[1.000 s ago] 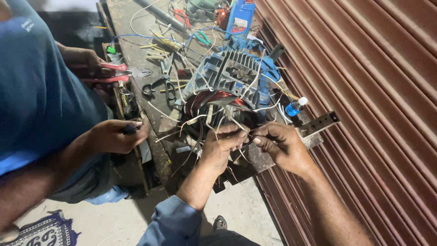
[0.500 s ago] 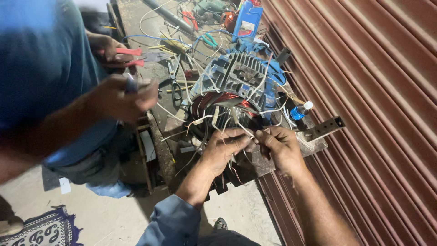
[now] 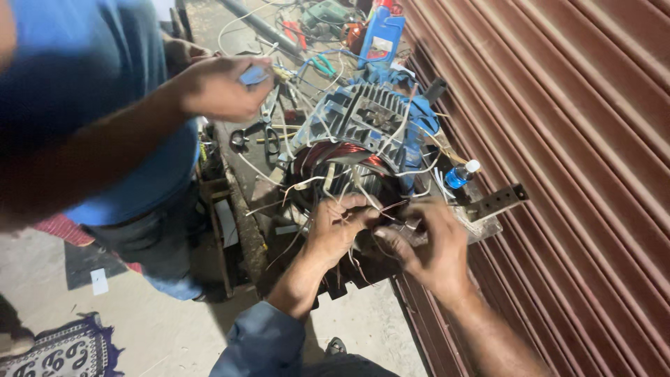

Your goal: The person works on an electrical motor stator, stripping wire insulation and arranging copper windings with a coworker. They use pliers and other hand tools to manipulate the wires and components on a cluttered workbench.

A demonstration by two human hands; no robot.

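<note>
At the desk's near edge, the left hand (image 3: 337,230) and right hand (image 3: 427,241) each pinch thin lead wires (image 3: 391,209) sprouting from the blue motor stator (image 3: 359,143), whose copper coils sit wound while many leads remain loose, unjoined

Left hand (image 3: 338,230) bare; blue-grey denim sleeve (image 3: 262,342) bunched near elbow. Right hand (image 3: 426,244) bare, forearm uncovered, no glove, ring or watch.

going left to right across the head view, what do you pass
patterned rug → co-worker's blue shirt → left hand → right hand → small blue plastic bottle → brown ribbed metal shutter
</note>
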